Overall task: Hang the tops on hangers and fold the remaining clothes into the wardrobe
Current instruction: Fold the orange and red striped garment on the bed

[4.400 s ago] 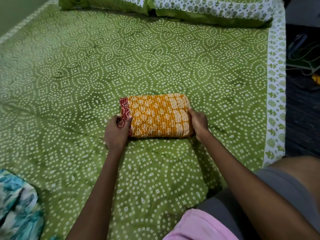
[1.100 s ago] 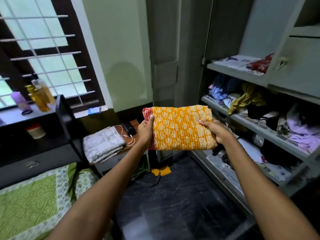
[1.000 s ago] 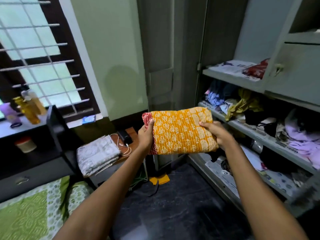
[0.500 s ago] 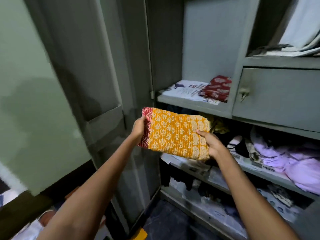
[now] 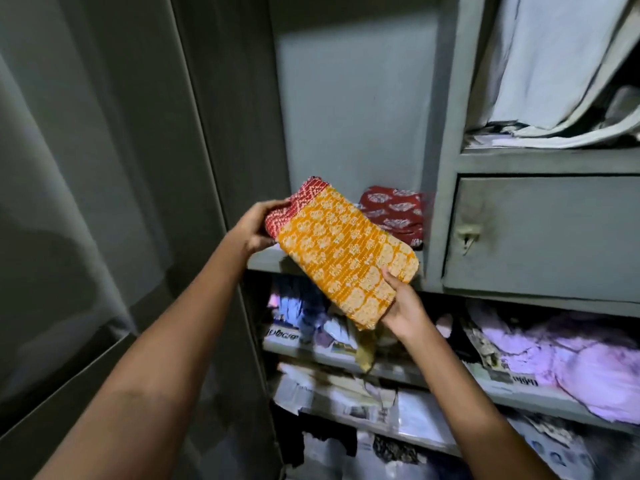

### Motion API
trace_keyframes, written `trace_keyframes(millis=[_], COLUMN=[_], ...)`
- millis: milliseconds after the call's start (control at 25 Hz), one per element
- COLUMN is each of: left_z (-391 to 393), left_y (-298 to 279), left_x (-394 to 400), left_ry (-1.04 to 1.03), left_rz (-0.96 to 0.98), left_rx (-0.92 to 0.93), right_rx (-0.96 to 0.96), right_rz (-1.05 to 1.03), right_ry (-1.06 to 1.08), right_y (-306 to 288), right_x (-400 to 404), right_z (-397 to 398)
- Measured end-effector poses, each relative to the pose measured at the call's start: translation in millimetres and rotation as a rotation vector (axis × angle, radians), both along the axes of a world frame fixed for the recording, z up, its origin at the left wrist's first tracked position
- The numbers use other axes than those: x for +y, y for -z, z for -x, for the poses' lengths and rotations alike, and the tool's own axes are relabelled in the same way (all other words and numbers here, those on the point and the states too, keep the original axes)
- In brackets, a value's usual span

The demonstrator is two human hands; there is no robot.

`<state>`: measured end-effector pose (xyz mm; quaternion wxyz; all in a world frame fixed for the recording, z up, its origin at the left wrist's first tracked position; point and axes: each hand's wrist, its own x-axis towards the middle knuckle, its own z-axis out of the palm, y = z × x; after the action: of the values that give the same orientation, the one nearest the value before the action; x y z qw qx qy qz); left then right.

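Note:
A folded orange cloth point(image 5: 343, 251) with white print and a red end is held in front of the open grey wardrobe point(image 5: 349, 112). My left hand point(image 5: 258, 226) grips its red end, which reaches over the edge of the upper shelf point(image 5: 265, 263). My right hand point(image 5: 401, 311) holds the orange end lower down, thumb on top. The cloth is tilted, red end high and far. A folded dark red printed cloth point(image 5: 393, 214) lies on that same shelf, just right of it.
A closed grey drawer point(image 5: 540, 237) with a small handle sits right of the shelf. Below are shelves lined with newspaper, holding lilac clothes point(image 5: 561, 362) and mixed garments point(image 5: 304, 306). White cloth point(image 5: 554, 71) fills the top right compartment. The open wardrobe door point(image 5: 104, 202) stands left.
I carried the folded cloth from the bed to the wardrobe. In the last half second it rose and turned, red end now pointing into the upper shelf.

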<state>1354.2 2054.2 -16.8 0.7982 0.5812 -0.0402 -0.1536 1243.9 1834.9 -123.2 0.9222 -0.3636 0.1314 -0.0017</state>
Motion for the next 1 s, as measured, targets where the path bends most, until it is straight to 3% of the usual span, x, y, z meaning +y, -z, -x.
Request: trace_keyframes(millis=[120, 240, 480, 800, 1000], left_z=[-52.5, -103.9, -188.2, -290.8, -334.0], left_y=[1.9, 9.4, 15.3, 0.0, 54.4], left_x=[-24.0, -52.6, -105.3, -194.5, -231.9], left_ry=[0.036, 0.081, 0.217, 0.397, 0.475], left_rz=[0.382, 0.51, 0.369, 0.129, -0.046], left_rx=[0.015, 0.005, 0.035, 0.094, 0.171], right_rx=[-0.017, -0.061, -0.156, -0.17, 0.019], right_rz=[-0.093, -0.198, -0.229, -0.233, -0.122], right_ry=[0.024, 0.036, 0.122, 0.394, 0.525], right_y=[-3.8, -7.1, -17.2, -35.8, -16.4], right_x=[3.7, 0.9, -7.0, -34.9, -35.1], right_z=[-41.3, -82.8, -137.8, -206.0, -235.7])
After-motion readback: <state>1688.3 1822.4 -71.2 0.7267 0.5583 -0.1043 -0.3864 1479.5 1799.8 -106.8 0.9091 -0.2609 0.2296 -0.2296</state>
